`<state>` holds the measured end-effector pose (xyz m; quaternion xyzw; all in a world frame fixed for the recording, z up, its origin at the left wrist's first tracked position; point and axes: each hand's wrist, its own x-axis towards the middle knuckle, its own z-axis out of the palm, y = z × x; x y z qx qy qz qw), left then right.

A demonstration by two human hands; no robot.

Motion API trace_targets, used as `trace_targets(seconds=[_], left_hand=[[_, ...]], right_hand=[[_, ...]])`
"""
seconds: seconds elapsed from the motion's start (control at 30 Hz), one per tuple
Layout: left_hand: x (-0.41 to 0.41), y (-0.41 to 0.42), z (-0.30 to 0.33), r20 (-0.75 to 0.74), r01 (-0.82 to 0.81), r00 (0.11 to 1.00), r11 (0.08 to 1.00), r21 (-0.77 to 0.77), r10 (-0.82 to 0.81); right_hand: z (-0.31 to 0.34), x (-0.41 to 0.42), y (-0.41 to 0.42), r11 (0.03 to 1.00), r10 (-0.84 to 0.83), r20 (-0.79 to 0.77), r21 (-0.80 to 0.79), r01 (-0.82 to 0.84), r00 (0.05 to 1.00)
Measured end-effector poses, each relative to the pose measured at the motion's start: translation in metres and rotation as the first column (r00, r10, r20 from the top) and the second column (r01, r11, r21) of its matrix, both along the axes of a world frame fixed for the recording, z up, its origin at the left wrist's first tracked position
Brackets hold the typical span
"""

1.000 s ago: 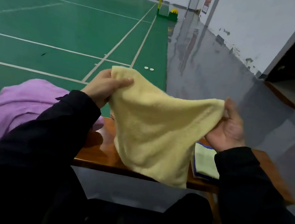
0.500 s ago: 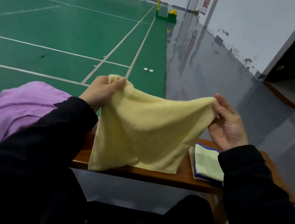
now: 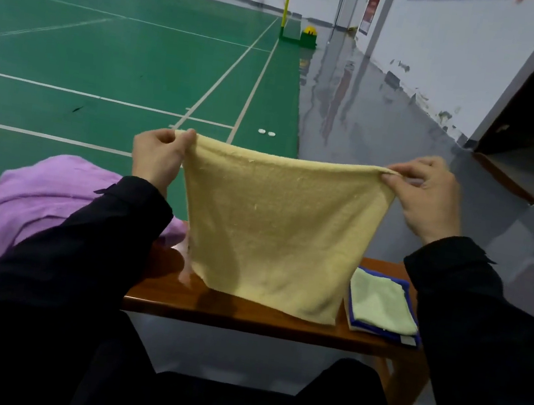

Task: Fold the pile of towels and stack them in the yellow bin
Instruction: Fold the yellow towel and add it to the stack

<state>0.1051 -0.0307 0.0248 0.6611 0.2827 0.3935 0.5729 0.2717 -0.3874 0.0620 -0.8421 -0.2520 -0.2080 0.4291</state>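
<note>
A pale yellow towel [image 3: 277, 231] hangs flat in front of me above the wooden bench [image 3: 242, 317]. My left hand [image 3: 158, 159] pinches its top left corner and my right hand [image 3: 431, 198] pinches its top right corner, so the top edge is stretched straight. The towel's lower edge touches the bench. A purple towel [image 3: 50, 199] lies crumpled on the bench at the left, partly behind my left sleeve. At the right lies a small folded stack: a light green towel [image 3: 380, 304] on a blue one [image 3: 374, 332]. No yellow bin is in view.
The bench stands at the edge of a green badminton court [image 3: 124, 62] with a wet grey floor [image 3: 371, 131] to the right. Two small white discs [image 3: 266, 132] lie on the court. My dark-clothed knees [image 3: 233, 386] are below the bench's front edge.
My hands have moved apart and levelled, pulling the yellow towel from a slack, slanted drape into a flat sheet hanging straight. The towel's lower edge has settled on the bench.
</note>
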Motion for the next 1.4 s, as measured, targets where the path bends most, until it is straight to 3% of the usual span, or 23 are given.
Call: trace_targets(seconds=[0.13,0.27,0.43,0.57,0.63,0.73,0.83,0.9,0.97,1.07,1.13,1.23,1.3,1.4], left_hand=[[0.013,0.004,0.031,0.118,0.056,0.991,0.998,0.031,-0.059],[0.007,0.003,0.066,0.322,0.211,0.918,0.973,0.097,-0.231],[-0.046,-0.033,0.037,0.371,0.297,0.877,0.952,0.077,-0.304],[-0.109,-0.070,-0.091,0.061,0.287,0.958,0.952,-0.109,-0.281],[-0.143,-0.088,-0.159,-0.159,0.265,0.947,0.959,-0.103,-0.279],[-0.166,-0.095,-0.220,-0.441,0.293,0.841,0.949,-0.115,-0.313],[-0.157,-0.082,-0.227,-0.574,0.359,0.742,0.928,-0.094,-0.346],[-0.149,-0.081,-0.220,-0.736,0.480,0.573,0.875,-0.057,-0.362],[-0.144,-0.080,-0.217,-0.870,0.575,0.419,0.818,0.033,-0.260],[-0.137,-0.077,-0.222,-0.898,0.640,0.368,0.766,0.056,-0.241],[-0.134,-0.078,-0.228,-0.863,0.645,0.405,0.763,0.036,-0.302],[-0.135,-0.082,-0.226,-0.615,0.490,0.696,0.871,0.030,-0.371],[-0.133,-0.076,-0.217,-0.422,0.370,0.852,0.926,0.070,-0.309],[-0.112,-0.064,-0.197,-0.286,0.255,0.928,0.967,0.016,-0.240]], right_hand=[[0.016,0.015,0.013,0.975,0.026,-0.052,0.222,-0.014,0.998],[0.043,0.011,0.002,0.905,0.040,0.036,0.423,-0.052,0.999],[0.014,-0.038,-0.037,0.880,0.150,-0.018,0.458,-0.126,0.988],[-0.076,-0.092,-0.074,0.978,0.161,-0.284,0.175,-0.114,0.945],[-0.127,-0.113,-0.090,0.990,0.095,-0.429,-0.052,-0.129,0.898],[-0.192,-0.130,-0.105,0.907,-0.016,-0.542,-0.362,-0.216,0.840],[-0.223,-0.134,-0.106,0.764,-0.055,-0.507,-0.576,-0.291,0.860],[-0.223,-0.132,-0.103,0.704,-0.069,-0.508,-0.634,-0.319,0.859],[-0.219,-0.126,-0.095,0.672,-0.072,-0.512,-0.659,-0.337,0.856],[-0.216,-0.115,-0.078,0.641,-0.089,-0.525,-0.681,-0.354,0.847],[-0.217,-0.106,-0.066,0.672,-0.094,-0.560,-0.645,-0.362,0.823],[-0.208,-0.097,-0.051,0.827,-0.040,-0.647,-0.449,-0.339,0.762],[-0.198,-0.089,-0.045,0.927,0.012,-0.667,-0.273,-0.259,0.745],[-0.185,-0.066,-0.040,0.970,0.028,-0.582,-0.179,-0.161,0.813]])
